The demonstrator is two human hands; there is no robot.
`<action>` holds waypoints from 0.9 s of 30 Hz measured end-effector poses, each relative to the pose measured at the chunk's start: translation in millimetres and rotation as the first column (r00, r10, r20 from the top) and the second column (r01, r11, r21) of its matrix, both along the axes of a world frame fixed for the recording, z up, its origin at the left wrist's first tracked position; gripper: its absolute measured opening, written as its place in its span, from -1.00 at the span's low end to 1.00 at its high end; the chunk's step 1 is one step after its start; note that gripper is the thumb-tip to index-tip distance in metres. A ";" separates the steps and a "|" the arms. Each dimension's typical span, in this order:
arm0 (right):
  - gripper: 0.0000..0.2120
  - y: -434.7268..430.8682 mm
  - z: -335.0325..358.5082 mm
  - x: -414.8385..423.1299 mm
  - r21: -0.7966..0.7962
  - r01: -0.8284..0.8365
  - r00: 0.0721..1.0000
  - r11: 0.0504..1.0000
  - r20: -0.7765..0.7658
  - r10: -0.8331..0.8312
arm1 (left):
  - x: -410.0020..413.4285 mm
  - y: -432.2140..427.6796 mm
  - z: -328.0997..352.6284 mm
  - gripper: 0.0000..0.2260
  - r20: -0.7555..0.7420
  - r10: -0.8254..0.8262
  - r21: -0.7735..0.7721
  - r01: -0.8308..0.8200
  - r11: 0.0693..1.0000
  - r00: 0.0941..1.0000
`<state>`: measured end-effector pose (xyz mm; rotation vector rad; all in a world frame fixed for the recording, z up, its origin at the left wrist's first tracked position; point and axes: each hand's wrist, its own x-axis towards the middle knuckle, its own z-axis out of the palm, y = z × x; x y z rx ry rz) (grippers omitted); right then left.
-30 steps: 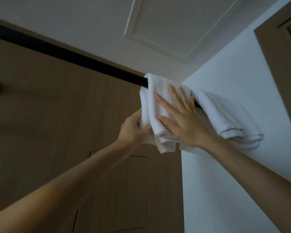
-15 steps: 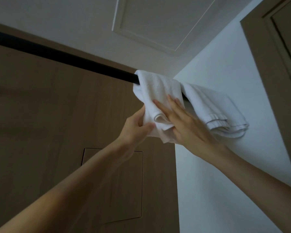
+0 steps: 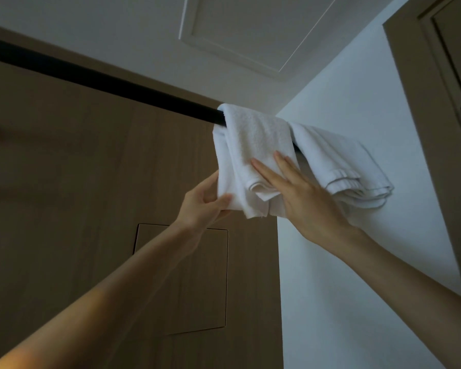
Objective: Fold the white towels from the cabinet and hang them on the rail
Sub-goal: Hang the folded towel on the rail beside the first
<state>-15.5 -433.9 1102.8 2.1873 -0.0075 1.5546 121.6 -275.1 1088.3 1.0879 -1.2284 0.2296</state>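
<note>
I am looking up at a brown wood-panelled wall under a pale ceiling with a framed hatch. A black rail runs from the far left across the wall toward the corner. Lower down, a square access panel is set into the wood.

My left hand reaches up and pinches the lower left edge of a folded white towel between thumb and curled fingers. That towel hangs draped over the rail, its ends dangling on my side. My right hand lies flat against its lower front, fingers straight and close together, holding nothing.

Just beside it on the right, a second folded towel hangs over the same rail, against the white wall. A brown door frame stands at the far right.
</note>
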 end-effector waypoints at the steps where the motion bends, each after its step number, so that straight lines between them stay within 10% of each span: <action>1: -0.14 0.9 -2.8 -1.0 0.014 -0.021 1.000 1.000 0.005 0.021 | -2.0 4.2 -1.1 -0.51 0.008 0.016 0.006 -0.016 1.000 1.000; 12: -0.39 43.6 -59.6 -45.7 0.090 -0.110 0.991 0.990 0.084 0.103 | -25.5 68.8 -30.1 -0.61 0.268 0.305 0.040 -0.327 0.944 0.914; 27: -0.46 130.6 -212.8 -75.2 0.257 0.031 0.971 0.966 -0.239 0.032 | -49.6 156.0 -173.6 -0.58 0.690 0.525 0.009 -0.731 0.682 0.498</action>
